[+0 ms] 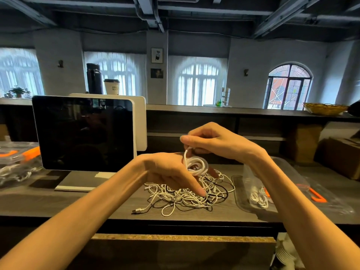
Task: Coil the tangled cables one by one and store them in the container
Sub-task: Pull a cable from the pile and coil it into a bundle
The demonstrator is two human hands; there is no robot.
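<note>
The work surface is a dark wood-grain counter (58, 203) in a loft room with arched windows.

Nearest, both forearms reach in over the counter edge. The left hand (169, 172) holds a white coil (195, 165) against its fingers, which curl around the loops. The right hand (212, 141) is just above and beyond it, fingers curled, pinching the free end of the same cable, which rises from the coil's left side to the fingertips. The coil's plane stands roughly upright, facing the camera. The right hand is the nearer one to the loose end; judged from this, the next wrap passes that end around the loops.

Directly below the fingers lies the tangle (187, 193), a flat heap of thin white cables with at least one black strand, a plug end trailing toward the near edge. The coil appears clear of it.

Right of the fingers, under the right wrist, sits the clear container (251, 193), with white coils already inside and an orange clasp (316, 196).

Left and beyond stands a dark tablet (83, 133).
</note>
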